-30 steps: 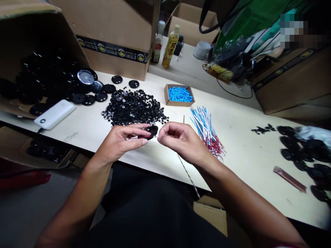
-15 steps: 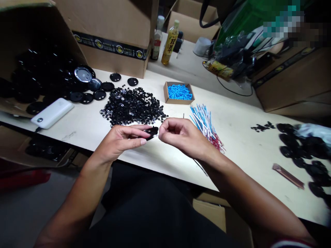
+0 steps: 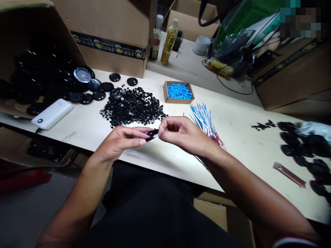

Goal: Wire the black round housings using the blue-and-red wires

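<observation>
A white power bank (image 3: 52, 114) lies on the table (image 3: 240, 141), and far back stands a yellow bottle (image 3: 169, 43), maybe tea.

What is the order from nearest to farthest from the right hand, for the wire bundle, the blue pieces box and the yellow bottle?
Right hand:
1. Wire bundle, to its right.
2. Blue pieces box, straight ahead.
3. Yellow bottle, far back.

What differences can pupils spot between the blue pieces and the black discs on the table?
The blue pieces sit in a cardboard tray; the black discs lie loose on the table. The blue pieces look matt, the black discs glossy. The black discs spread wider than the blue pieces. Both are small, heaped parts.
</observation>
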Motion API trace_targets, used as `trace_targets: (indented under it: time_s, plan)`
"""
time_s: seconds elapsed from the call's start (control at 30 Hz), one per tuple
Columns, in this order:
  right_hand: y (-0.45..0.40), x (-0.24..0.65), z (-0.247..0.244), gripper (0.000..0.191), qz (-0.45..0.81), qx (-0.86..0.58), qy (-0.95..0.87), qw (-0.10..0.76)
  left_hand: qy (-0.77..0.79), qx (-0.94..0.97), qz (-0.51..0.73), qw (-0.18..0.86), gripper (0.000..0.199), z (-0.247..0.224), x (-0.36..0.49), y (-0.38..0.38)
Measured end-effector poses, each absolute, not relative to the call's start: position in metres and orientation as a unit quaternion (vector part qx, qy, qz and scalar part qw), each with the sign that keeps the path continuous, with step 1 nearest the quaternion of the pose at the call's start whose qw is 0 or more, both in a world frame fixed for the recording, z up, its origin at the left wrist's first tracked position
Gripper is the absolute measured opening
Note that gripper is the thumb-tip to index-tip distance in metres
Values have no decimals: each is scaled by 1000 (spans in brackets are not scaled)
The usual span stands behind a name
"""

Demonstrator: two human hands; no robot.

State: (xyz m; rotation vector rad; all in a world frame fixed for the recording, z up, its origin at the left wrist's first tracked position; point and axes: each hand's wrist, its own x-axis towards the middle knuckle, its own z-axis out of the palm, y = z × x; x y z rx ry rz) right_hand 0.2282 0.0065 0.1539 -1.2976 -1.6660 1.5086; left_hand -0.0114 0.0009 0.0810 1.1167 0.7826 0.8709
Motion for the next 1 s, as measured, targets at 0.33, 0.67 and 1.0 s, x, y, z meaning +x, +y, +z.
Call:
trace_targets:
  time_s: [0.33, 0.67, 1.0]
  plan:
    - [6, 229, 155, 5, 564, -504, -606, 246, 350, 468, 389, 712, 17, 80, -9, 2]
    - [6, 229, 153, 7, 561, -514, -606, 233, 343, 483, 366, 717, 17, 73, -14, 3]
    - [7, 228, 150, 10, 566, -525, -598, 217, 341, 517, 345, 705, 18, 72, -19, 4]
